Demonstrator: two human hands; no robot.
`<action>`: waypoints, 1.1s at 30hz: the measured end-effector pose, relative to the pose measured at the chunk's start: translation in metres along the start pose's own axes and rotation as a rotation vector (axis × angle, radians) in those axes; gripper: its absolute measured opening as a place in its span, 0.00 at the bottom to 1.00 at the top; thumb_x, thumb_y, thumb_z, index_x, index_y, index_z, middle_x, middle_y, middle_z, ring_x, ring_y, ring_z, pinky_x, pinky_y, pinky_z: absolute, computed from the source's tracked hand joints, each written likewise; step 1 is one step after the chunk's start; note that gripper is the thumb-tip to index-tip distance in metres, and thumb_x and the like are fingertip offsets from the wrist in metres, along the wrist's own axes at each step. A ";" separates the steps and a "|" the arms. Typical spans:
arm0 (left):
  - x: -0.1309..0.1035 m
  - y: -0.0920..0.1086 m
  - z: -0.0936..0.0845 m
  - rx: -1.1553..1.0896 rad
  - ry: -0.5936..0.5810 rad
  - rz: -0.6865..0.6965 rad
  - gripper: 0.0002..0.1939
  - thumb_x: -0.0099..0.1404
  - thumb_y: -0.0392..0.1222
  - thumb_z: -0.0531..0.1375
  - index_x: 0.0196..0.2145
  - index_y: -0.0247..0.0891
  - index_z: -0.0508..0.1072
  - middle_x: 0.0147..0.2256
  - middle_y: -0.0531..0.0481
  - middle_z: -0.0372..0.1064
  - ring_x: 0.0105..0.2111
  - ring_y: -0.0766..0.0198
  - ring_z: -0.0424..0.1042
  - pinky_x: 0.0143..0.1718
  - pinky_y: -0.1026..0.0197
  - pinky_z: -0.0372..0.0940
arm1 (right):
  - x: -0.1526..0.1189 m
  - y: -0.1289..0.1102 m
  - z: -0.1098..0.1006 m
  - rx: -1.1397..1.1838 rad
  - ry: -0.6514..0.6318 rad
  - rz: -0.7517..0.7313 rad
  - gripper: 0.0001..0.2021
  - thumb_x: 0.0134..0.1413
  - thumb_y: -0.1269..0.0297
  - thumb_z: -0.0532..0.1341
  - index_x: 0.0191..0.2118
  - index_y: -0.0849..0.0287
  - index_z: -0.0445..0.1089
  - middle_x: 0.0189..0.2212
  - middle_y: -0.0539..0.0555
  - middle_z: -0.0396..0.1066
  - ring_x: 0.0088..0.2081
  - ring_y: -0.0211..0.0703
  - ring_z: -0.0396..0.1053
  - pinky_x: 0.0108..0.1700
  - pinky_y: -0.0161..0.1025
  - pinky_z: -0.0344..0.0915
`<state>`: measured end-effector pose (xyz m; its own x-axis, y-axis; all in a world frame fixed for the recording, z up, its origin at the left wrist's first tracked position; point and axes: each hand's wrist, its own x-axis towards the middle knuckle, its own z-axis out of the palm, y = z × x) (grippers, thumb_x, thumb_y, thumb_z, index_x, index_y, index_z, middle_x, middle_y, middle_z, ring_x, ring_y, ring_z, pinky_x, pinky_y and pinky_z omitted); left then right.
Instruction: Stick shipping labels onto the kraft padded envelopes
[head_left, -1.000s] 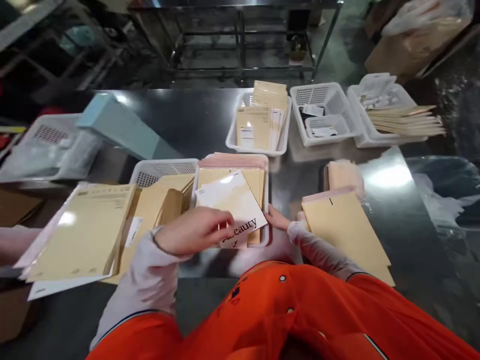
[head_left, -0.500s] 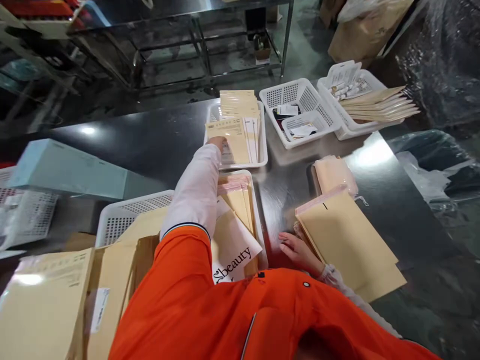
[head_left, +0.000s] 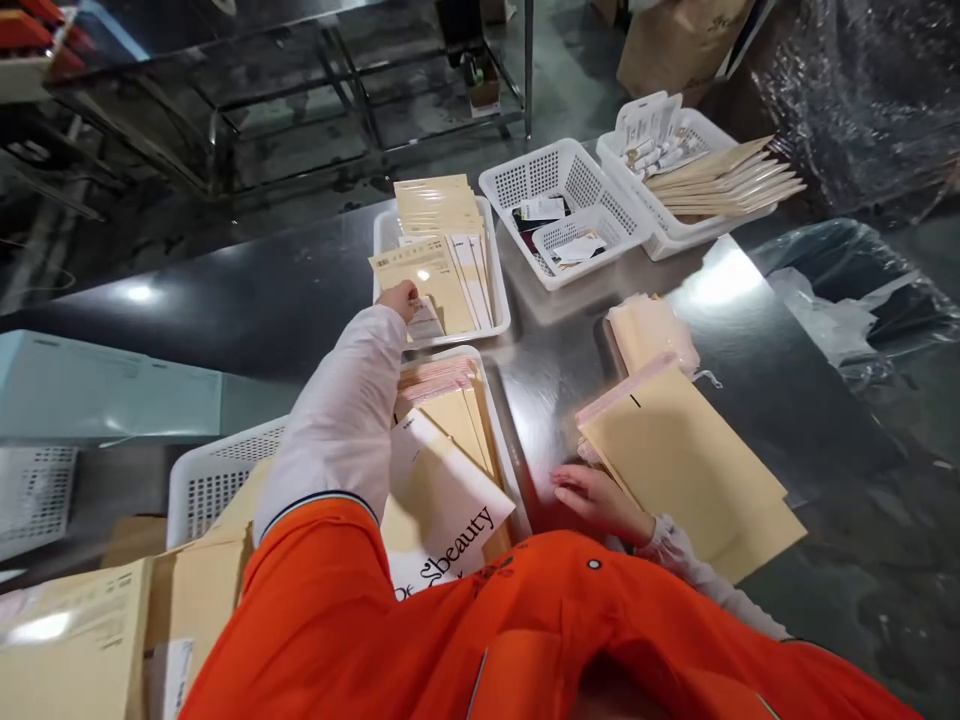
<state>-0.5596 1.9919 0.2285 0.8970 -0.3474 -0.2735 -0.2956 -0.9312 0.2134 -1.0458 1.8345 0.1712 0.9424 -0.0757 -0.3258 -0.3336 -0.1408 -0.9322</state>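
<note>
Left hand [head_left: 400, 300] — moved to front kraft mailer [head_left: 444, 283], far basket [head_left: 500, 280]; grip curled, hold unclear. Right hand [head_left: 600, 503] — loosely open, empty.

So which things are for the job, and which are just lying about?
Seem part of it:
tan paper envelope at the left hand
white plastic basket holding it
flat tan, pink-edged envelopes beside the right hand

Probably just lying about:
pale-blue rectangular box
crumpled translucent plastic
</note>
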 end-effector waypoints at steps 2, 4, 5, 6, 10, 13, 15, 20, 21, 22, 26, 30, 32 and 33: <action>-0.006 0.005 -0.008 -0.009 0.023 0.015 0.13 0.69 0.30 0.63 0.51 0.35 0.73 0.49 0.45 0.77 0.52 0.56 0.73 0.54 0.61 0.63 | 0.007 -0.005 -0.005 0.010 -0.021 -0.021 0.16 0.60 0.55 0.64 0.49 0.57 0.81 0.48 0.63 0.83 0.49 0.59 0.83 0.51 0.55 0.81; -0.012 0.009 -0.020 -0.023 0.064 0.026 0.16 0.72 0.31 0.61 0.57 0.34 0.71 0.53 0.45 0.76 0.54 0.59 0.72 0.57 0.61 0.63 | 0.016 -0.011 -0.013 -0.026 -0.017 -0.080 0.16 0.61 0.55 0.64 0.48 0.57 0.81 0.47 0.63 0.83 0.47 0.58 0.83 0.51 0.55 0.81; -0.015 0.011 -0.028 -0.062 0.097 0.026 0.17 0.73 0.31 0.61 0.58 0.34 0.71 0.53 0.46 0.77 0.54 0.60 0.72 0.59 0.60 0.62 | 0.022 -0.015 -0.018 -0.059 -0.005 -0.116 0.16 0.61 0.54 0.64 0.48 0.57 0.81 0.47 0.62 0.83 0.46 0.57 0.83 0.51 0.55 0.81; -0.018 0.013 -0.036 -0.122 0.131 0.021 0.18 0.72 0.30 0.61 0.59 0.33 0.71 0.53 0.46 0.77 0.54 0.60 0.72 0.61 0.60 0.62 | 0.027 -0.019 -0.022 -0.092 0.010 -0.150 0.15 0.62 0.54 0.65 0.48 0.57 0.81 0.46 0.62 0.83 0.45 0.56 0.83 0.51 0.55 0.80; -0.035 0.021 -0.055 -0.410 0.170 0.000 0.20 0.68 0.28 0.63 0.57 0.27 0.74 0.49 0.43 0.79 0.50 0.61 0.74 0.60 0.55 0.66 | 0.050 -0.032 -0.036 -0.113 0.096 -0.241 0.16 0.63 0.52 0.66 0.48 0.56 0.81 0.45 0.61 0.83 0.45 0.54 0.82 0.52 0.54 0.79; -0.058 0.033 -0.048 -0.533 0.060 0.030 0.18 0.68 0.28 0.64 0.56 0.26 0.74 0.45 0.42 0.80 0.41 0.64 0.77 0.51 0.55 0.72 | 0.068 -0.040 -0.039 0.004 0.185 -0.263 0.20 0.61 0.46 0.68 0.48 0.56 0.80 0.46 0.61 0.83 0.45 0.53 0.81 0.54 0.54 0.78; -0.079 0.041 -0.038 -0.691 -0.068 0.040 0.15 0.68 0.29 0.65 0.52 0.28 0.76 0.39 0.44 0.81 0.36 0.64 0.78 0.46 0.55 0.74 | 0.081 -0.046 -0.040 0.142 0.219 -0.205 0.24 0.59 0.41 0.69 0.49 0.55 0.79 0.49 0.61 0.81 0.48 0.53 0.80 0.57 0.54 0.76; -0.135 0.065 -0.012 -1.087 -0.582 0.102 0.18 0.52 0.32 0.75 0.41 0.31 0.79 0.31 0.46 0.80 0.31 0.57 0.80 0.40 0.53 0.76 | 0.113 -0.072 -0.035 0.587 -0.108 0.038 0.40 0.62 0.25 0.52 0.55 0.58 0.75 0.50 0.62 0.80 0.54 0.56 0.79 0.59 0.56 0.74; -0.144 0.069 -0.008 -1.103 -0.659 0.133 0.20 0.49 0.34 0.77 0.40 0.31 0.80 0.31 0.45 0.81 0.31 0.56 0.80 0.39 0.53 0.76 | 0.117 -0.078 -0.031 0.616 -0.196 0.058 0.44 0.61 0.23 0.47 0.56 0.58 0.75 0.50 0.63 0.80 0.54 0.57 0.78 0.58 0.56 0.74; -0.152 0.074 -0.004 -1.103 -0.719 0.168 0.21 0.47 0.36 0.78 0.39 0.31 0.80 0.31 0.45 0.82 0.31 0.55 0.81 0.38 0.53 0.76 | 0.119 -0.084 -0.027 0.628 -0.268 0.071 0.46 0.61 0.21 0.43 0.57 0.58 0.74 0.49 0.63 0.80 0.54 0.58 0.78 0.58 0.55 0.74; -0.169 0.087 0.003 -1.017 -0.790 0.281 0.19 0.47 0.37 0.78 0.37 0.32 0.81 0.28 0.49 0.80 0.28 0.60 0.78 0.33 0.60 0.72 | 0.119 -0.101 -0.009 0.773 -0.493 0.188 0.49 0.61 0.21 0.38 0.60 0.58 0.71 0.51 0.65 0.79 0.52 0.60 0.79 0.55 0.58 0.74; -0.171 0.090 0.004 -0.967 -0.718 0.308 0.15 0.51 0.36 0.74 0.38 0.33 0.81 0.27 0.50 0.79 0.29 0.60 0.77 0.33 0.62 0.70 | 0.117 -0.106 -0.002 0.939 -0.568 0.285 0.52 0.62 0.21 0.31 0.56 0.62 0.73 0.50 0.67 0.79 0.46 0.59 0.79 0.53 0.61 0.74; -0.172 0.090 0.004 -0.932 -0.679 0.307 0.13 0.53 0.35 0.73 0.38 0.33 0.81 0.28 0.49 0.78 0.30 0.58 0.78 0.35 0.59 0.70 | 0.118 -0.108 -0.002 0.931 -0.544 0.256 0.53 0.63 0.21 0.30 0.53 0.63 0.74 0.46 0.67 0.79 0.46 0.59 0.78 0.53 0.61 0.73; -0.173 0.090 0.005 -0.908 -0.642 0.310 0.13 0.54 0.35 0.71 0.39 0.33 0.81 0.29 0.48 0.78 0.31 0.57 0.78 0.37 0.57 0.71 | 0.119 -0.109 -0.002 0.914 -0.518 0.219 0.52 0.63 0.22 0.31 0.51 0.62 0.74 0.45 0.66 0.79 0.47 0.59 0.77 0.54 0.61 0.73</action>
<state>-0.7426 1.9679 0.2907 0.4179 -0.7819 -0.4626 0.1049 -0.4642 0.8795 -0.8971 1.8388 0.2346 0.8319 0.4481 -0.3274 -0.5539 0.6333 -0.5405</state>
